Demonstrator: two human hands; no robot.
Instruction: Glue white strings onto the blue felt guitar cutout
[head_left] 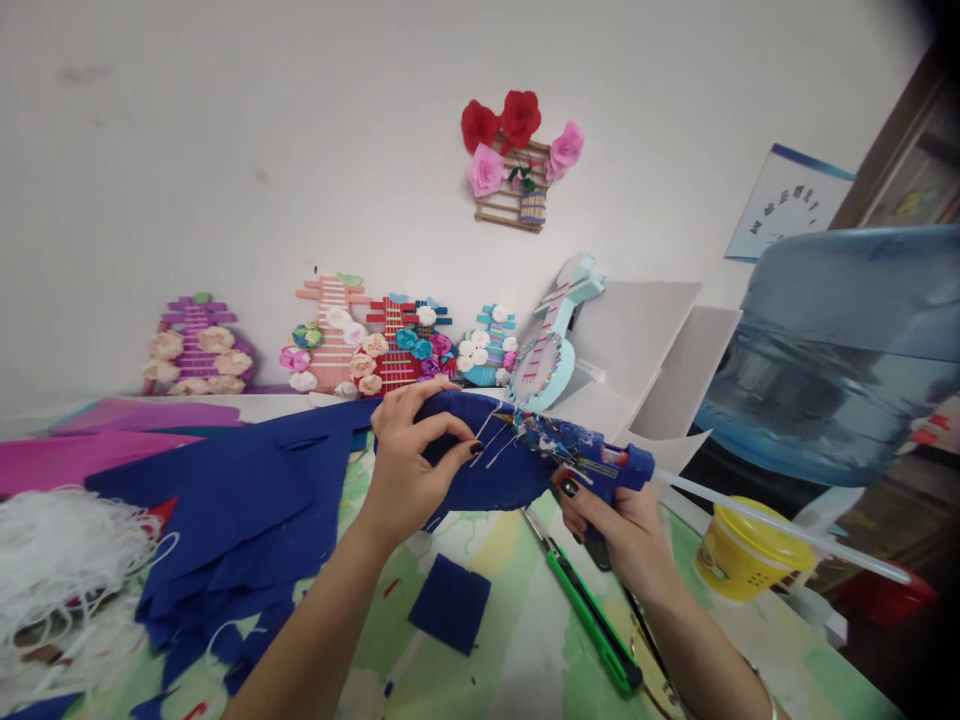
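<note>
My left hand (420, 450) holds a dark blue fabric-covered piece (517, 480) by its upper left edge, thumb and fingers bent over it. Thin white strings (495, 440) cross the face of this piece near my left thumb. Wrapped in my right hand (619, 520) is a blue glue gun (600, 460), its tip pointing left at the strings and the piece's upper part. A long clear glue stick (780, 522) sticks out of the gun's back end. Glue or bits of material coat the front of the gun.
A green cutter (589, 615) and a blue fabric square (450, 603) lie on the table (517, 660). Blue fabric (247, 500) and white string (67, 560) are at left. A yellow tub (739, 550) and water bottle (840, 350) stand right. Decorated instrument models (394, 345) line the wall.
</note>
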